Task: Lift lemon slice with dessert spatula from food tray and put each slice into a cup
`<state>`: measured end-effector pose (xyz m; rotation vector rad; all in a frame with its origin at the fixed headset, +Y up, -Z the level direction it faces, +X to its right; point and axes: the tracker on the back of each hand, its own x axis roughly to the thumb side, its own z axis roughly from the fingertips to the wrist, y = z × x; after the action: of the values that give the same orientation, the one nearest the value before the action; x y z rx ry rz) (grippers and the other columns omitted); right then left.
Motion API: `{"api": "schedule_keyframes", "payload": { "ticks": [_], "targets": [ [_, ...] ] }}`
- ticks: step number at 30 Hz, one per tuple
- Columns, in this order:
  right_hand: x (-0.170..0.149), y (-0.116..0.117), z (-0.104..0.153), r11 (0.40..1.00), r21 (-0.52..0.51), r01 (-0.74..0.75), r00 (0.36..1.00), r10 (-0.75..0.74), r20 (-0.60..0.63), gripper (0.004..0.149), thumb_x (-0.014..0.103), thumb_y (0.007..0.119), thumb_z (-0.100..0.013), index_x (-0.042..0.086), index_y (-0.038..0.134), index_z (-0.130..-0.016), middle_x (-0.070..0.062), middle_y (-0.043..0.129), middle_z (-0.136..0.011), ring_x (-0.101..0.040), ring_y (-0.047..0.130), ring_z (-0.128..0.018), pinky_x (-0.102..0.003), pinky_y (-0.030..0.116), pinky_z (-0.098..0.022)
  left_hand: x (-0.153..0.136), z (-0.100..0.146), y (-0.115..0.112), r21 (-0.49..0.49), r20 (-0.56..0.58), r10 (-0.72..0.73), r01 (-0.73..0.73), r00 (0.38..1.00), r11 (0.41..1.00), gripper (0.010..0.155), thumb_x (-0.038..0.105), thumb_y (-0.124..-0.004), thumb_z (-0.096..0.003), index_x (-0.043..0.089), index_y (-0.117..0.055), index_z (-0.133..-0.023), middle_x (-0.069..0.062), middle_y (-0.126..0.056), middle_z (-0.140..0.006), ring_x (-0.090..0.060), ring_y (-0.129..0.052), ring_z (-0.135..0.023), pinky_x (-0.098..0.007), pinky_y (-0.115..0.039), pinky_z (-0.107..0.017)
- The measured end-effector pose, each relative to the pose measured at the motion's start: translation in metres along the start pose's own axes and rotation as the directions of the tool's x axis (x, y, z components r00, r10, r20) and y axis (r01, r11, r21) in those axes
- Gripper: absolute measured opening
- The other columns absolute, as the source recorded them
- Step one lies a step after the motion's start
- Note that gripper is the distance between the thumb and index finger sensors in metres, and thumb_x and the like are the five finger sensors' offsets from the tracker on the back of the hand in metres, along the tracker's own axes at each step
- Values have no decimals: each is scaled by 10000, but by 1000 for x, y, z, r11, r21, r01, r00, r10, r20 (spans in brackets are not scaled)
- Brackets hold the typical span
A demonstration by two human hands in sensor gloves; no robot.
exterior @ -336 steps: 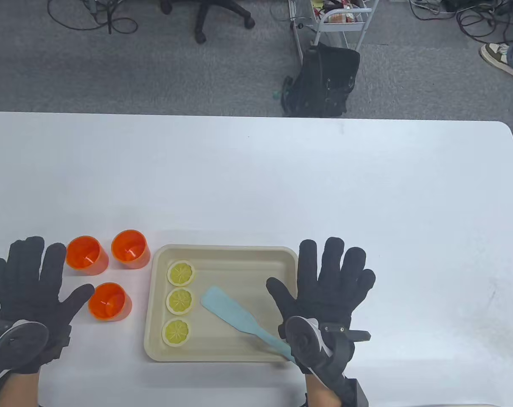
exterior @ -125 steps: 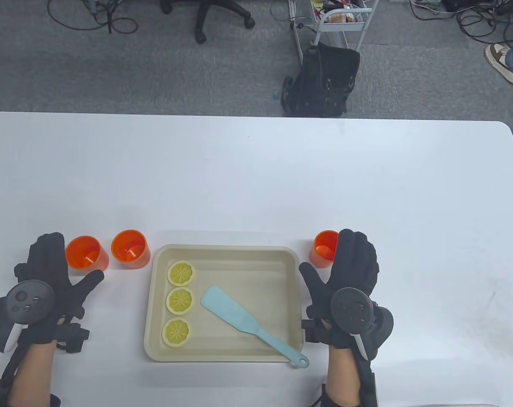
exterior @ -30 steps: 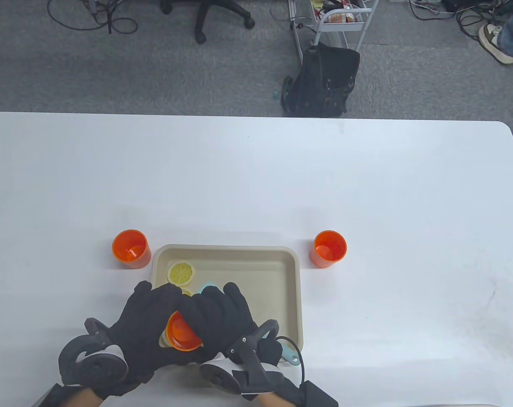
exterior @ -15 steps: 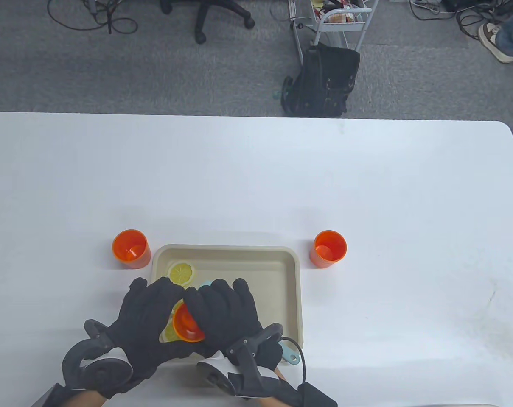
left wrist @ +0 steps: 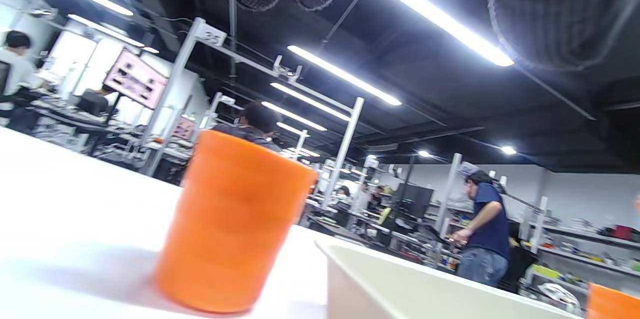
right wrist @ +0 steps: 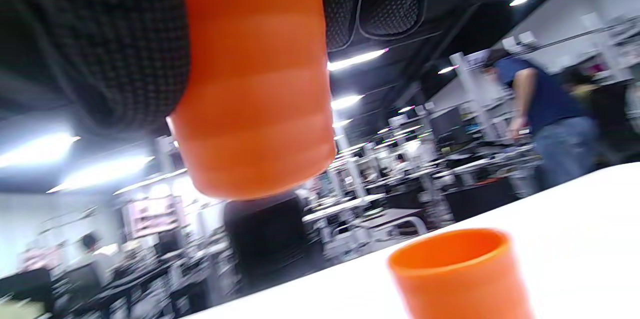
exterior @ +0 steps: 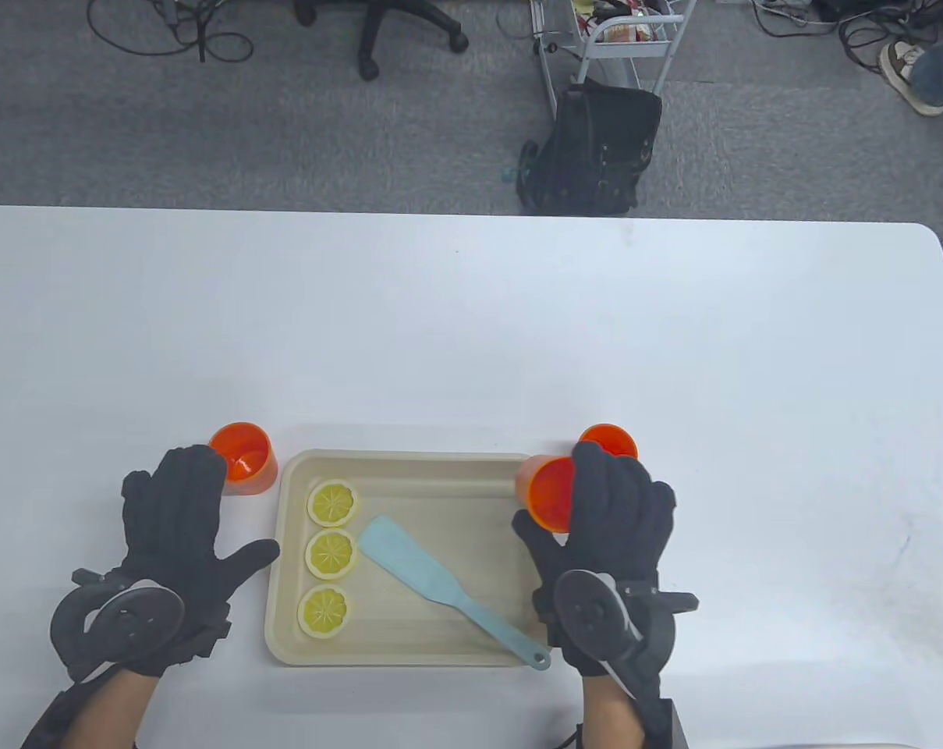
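None of the lemon work has begun, I judge: all three lemon slices (exterior: pixel 332 554) lie in a column along the left side of the food tray (exterior: pixel 409 460), and the dessert spatula (exterior: pixel 440 587) lies untouched on the tray floor right of them, its handle reaching over the tray's near right corner. My right hand (exterior: pixel 607 523) is curled round an orange cup (exterior: pixel 547 491), held tilted in the air over the tray's far right corner. A second cup (exterior: pixel 615 438) stands on the tabletop just beyond that corner; a third cup (exterior: pixel 245 456) stands off the tray's far left corner. My left hand (exterior: pixel 179 515) is relaxed, fingers spread, holding nothing, just left of the tray.

The cups look like smooth, faintly ribbed plastic, slightly tapered. The tray is matte beige with rounded corners. The spatula is pale blue, a flat broad blade on a thin handle. The slices are thin yellow discs.
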<state>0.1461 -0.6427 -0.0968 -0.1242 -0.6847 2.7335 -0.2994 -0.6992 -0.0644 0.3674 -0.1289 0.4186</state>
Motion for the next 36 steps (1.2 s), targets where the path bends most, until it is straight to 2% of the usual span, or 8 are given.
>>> {"api": "schedule_keyframes", "payload": {
  "ticks": [4,8,11,15,19,26,36],
  "targets": [
    [-32,-4,-6,999,-34,-20,987,14,-158,1027,490,992,-376,193,400,-1162,-142,579,-1118,-439,589,-1077,-720,387,-771,-18,-3,-1,-10,-82,31,-32,996,999,1058,703,-830,-434,263,-232,-1189,-135,-339,-1273,-481,-404,-1169,-767,-265,-794],
    [-53,-6,-9,998,-43,-48,972,37,-232,1021,462,1001,-387,194,394,-1163,-149,565,-1123,-448,582,-1076,-721,387,-767,-26,-4,-2,-20,-114,25,-27,993,999,1056,704,-828,-435,265,-234,-1189,-133,-334,-1274,-481,-402,-1170,-768,-264,-792],
    [-64,-4,-10,998,-15,-53,948,46,-316,1018,440,1005,-390,190,392,-1163,-169,559,-1125,-459,591,-1066,-724,397,-757,-28,-4,-3,-27,-125,23,-27,992,999,1060,706,-829,-432,264,-233,-1190,-133,-331,-1276,-484,-402,-1169,-768,-263,-792],
    [-75,6,-12,995,83,-57,910,86,-406,1018,422,1015,-391,171,400,-1162,-190,564,-1119,-472,595,-1057,-726,401,-751,-30,-5,-4,-37,-134,20,-25,991,999,1052,705,-825,-439,267,-234,-1191,-130,-329,-1277,-484,-400,-1171,-770,-261,-791],
    [-82,20,-14,981,187,-61,894,137,-427,1023,421,1022,-386,160,406,-1160,-195,574,-1111,-471,607,-1051,-723,409,-750,-31,-5,-4,-46,-140,13,-20,990,999,1053,706,-825,-437,268,-236,-1191,-127,-331,-1278,-487,-403,-1169,-771,-261,-791],
    [-88,48,-16,927,367,-81,891,232,-389,1025,433,1025,-380,161,415,-1158,-184,587,-1109,-467,615,-1050,-719,419,-750,-30,-7,-4,-67,-142,5,-15,990,998,1046,704,-823,-442,266,-240,-1192,-129,-336,-1278,-487,-407,-1169,-774,-260,-788],
    [-93,62,-15,880,462,-106,866,310,-391,1015,425,1026,-382,172,419,-1156,-181,587,-1115,-472,605,-1058,-713,421,-752,-32,-8,-5,-81,-155,-1,-11,988,997,1042,704,-821,-444,267,-245,-1193,-128,-341,-1278,-489,-410,-1168,-775,-260,-788]
  ]
}}
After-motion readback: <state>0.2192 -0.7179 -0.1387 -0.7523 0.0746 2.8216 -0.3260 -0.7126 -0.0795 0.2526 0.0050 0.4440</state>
